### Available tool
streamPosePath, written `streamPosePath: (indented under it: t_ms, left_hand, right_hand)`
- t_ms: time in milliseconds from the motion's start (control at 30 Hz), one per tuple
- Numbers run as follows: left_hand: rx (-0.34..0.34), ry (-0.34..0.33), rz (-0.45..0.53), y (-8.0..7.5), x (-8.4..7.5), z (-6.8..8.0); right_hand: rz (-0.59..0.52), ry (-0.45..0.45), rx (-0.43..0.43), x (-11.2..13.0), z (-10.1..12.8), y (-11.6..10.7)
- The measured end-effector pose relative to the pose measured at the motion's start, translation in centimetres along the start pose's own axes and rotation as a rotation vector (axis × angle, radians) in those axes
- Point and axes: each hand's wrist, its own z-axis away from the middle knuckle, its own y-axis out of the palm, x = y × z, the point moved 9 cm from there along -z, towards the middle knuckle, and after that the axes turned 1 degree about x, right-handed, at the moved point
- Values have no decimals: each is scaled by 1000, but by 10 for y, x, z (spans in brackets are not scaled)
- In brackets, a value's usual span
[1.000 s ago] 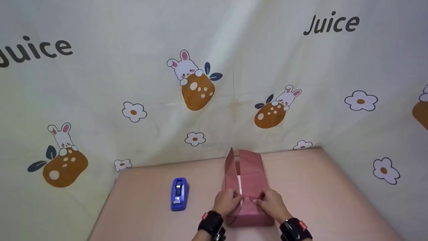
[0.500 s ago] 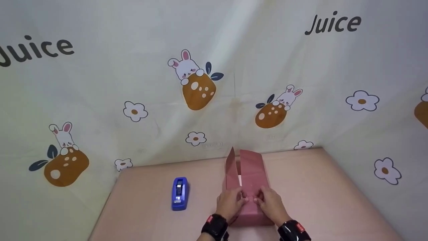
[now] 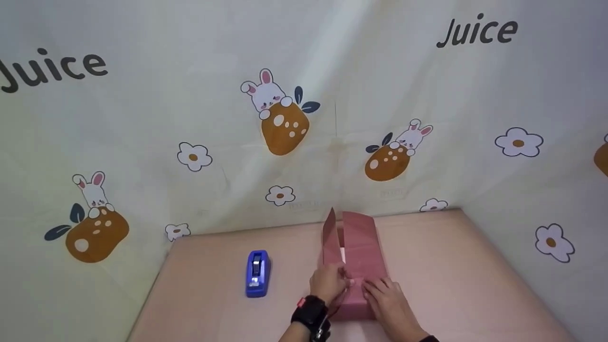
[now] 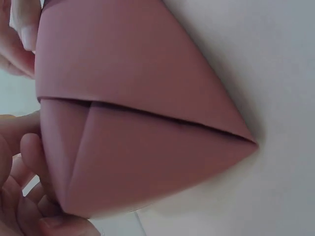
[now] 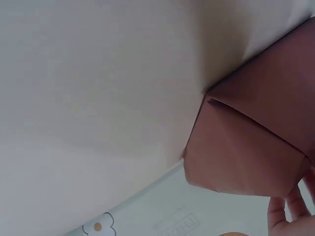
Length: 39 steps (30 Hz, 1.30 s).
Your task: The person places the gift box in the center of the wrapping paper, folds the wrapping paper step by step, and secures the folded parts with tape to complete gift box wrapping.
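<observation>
A long box wrapped in dusty-red wrapping paper (image 3: 363,256) lies on the table, its near end folded into slanting creases in the left wrist view. At the far end a paper flap (image 3: 329,237) stands up, and a narrow gap beside it shows white inside. My left hand (image 3: 327,284) has bent fingers pinching the paper at the near part of the seam. A small pale patch (image 3: 352,282) shows at its fingertips. Just right of it, my right hand (image 3: 388,301) lies with extended fingers pressed on the top of the wrapped box.
A blue tape dispenser (image 3: 257,274) stands on the pinkish table (image 3: 209,285) to the left of the box. Behind the table's back edge hangs a pale curtain (image 3: 218,118) printed with rabbits, fruit and flowers.
My right hand has gone from a bent-finger pinch to flatter fingers on the paper, its wrist shifting down and right. My left hand has moved slightly inward along the seam.
</observation>
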Motion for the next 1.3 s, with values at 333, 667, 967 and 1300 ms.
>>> streamPosePath:
  t_ms: [333,667,967,1300]
  left_hand:
    - [9,-10,-6,1,-1,1]
    - [-94,182,-328,13,-22,26]
    - [-191,429,-693,31,-41,68]
    - [-10,244,-648,46,-28,71]
  right_hand:
    - [-37,-53,-49,-2,17,-1]
    - [15,-73,-34,6,14,-1]
    - [34,-150,-78,11,18,-3]
    - [73,-65,32,6,20,7]
